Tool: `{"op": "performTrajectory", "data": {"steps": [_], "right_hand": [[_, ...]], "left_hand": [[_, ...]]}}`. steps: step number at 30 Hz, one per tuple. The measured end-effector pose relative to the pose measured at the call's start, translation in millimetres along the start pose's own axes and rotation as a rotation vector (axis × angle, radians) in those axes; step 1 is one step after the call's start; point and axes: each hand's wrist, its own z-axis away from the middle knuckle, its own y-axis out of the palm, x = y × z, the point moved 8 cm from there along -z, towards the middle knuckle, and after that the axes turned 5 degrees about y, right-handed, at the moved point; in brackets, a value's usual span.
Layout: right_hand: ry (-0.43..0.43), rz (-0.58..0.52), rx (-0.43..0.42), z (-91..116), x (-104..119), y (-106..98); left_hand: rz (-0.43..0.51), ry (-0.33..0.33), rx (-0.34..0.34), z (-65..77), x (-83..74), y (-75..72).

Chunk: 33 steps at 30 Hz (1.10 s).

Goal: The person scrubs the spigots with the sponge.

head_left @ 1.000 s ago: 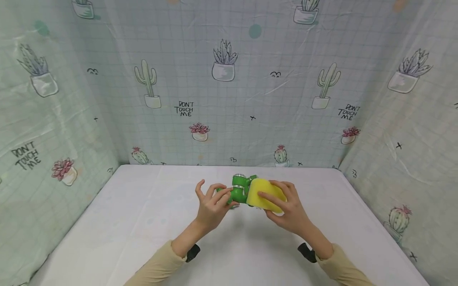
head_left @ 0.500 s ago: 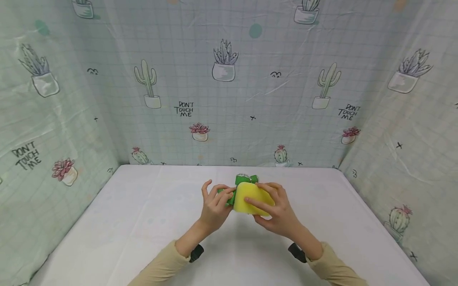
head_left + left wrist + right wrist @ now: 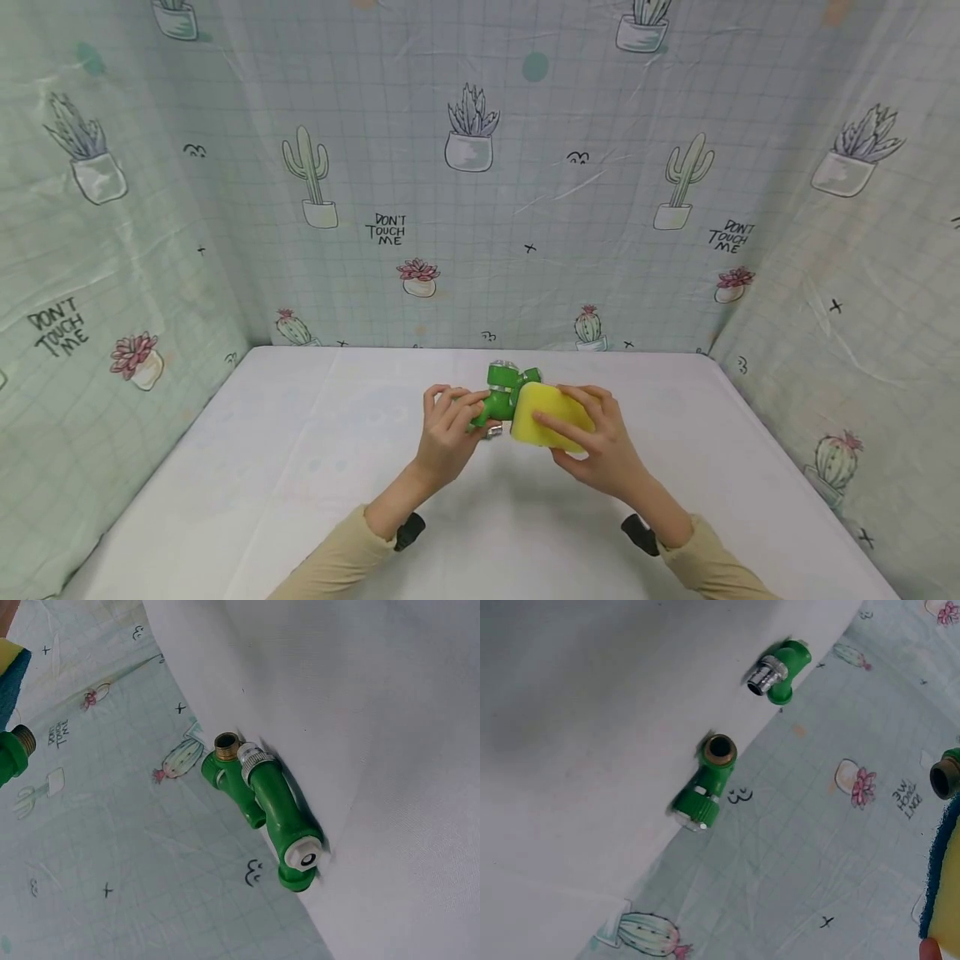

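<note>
My left hand [image 3: 446, 433] pinches a green valve fitting [image 3: 498, 406] above the table, its fingers covering the near end. A brass threaded end of this valve fitting [image 3: 22, 740] shows at the left wrist view's edge. My right hand [image 3: 607, 442] grips a sponge [image 3: 543, 412], thumb below and fingers over its yellow face. The dark blue scouring side [image 3: 939, 870] faces the valve fitting in the right wrist view; whether they touch I cannot tell. Two more green fittings lie on the table: one with a silver knurled collar [image 3: 281, 814], another with a brass opening [image 3: 718, 769].
The white table [image 3: 337, 467] stretches under both hands. A cactus-patterned cloth [image 3: 480, 208] hangs behind it and along both sides. Black straps [image 3: 408, 532] are around the wrists.
My right hand moved the sponge left across the held valve fitting, then back right, baring the fitting again. My left hand stays nearly in place, its raised finger now lower.
</note>
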Motion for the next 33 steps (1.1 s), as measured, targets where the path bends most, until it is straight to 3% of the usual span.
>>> {"op": "performTrajectory", "data": {"steps": [8,22,33], "right_hand": [[0.058,-0.004,0.021,9,-10,-1],[-0.033,-0.101,0.0,-11,14,9],[0.039,-0.08,0.059,2,-2,10]], "left_hand": [[0.003,-0.019,-0.024,1.1,1.6,-1.2],[0.04,-0.053,0.029,4.6,-5.0,5.0],[0.027,-0.025,-0.04,1.1,-1.1,-6.5]]}}
